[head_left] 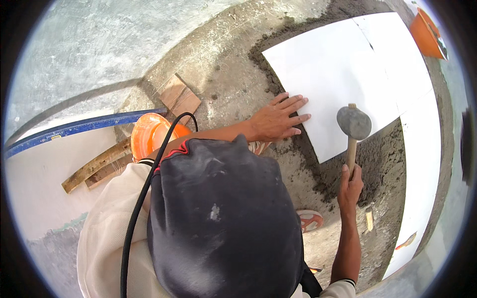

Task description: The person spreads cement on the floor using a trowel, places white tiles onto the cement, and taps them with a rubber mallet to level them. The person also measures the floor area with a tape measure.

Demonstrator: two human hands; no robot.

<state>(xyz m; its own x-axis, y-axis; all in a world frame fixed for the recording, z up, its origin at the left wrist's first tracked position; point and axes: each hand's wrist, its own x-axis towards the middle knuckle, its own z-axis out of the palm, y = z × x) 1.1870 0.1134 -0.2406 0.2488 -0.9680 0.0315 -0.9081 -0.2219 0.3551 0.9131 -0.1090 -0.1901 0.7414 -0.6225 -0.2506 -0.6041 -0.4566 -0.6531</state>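
A large white tile (323,79) lies on dark mortar (367,169), with more white tiles (417,198) along the right. My left hand (278,117), fingers spread, rests at the tile's left edge with fingertips on its surface. My right hand (350,185) grips the wooden handle of a rubber mallet (354,122). The round grey head is over the tile's lower right part; I cannot tell whether it touches it. A dark, dusty cloth (223,213) in the lower middle hides much of my body.
An orange bucket (425,35) stands at upper right. On the left are a blue level (64,137), an orange container (148,136), wooden boards (97,166) and a brown square piece (180,97) beside a plastered wall (84,44). A shoe (310,221) shows below the mortar.
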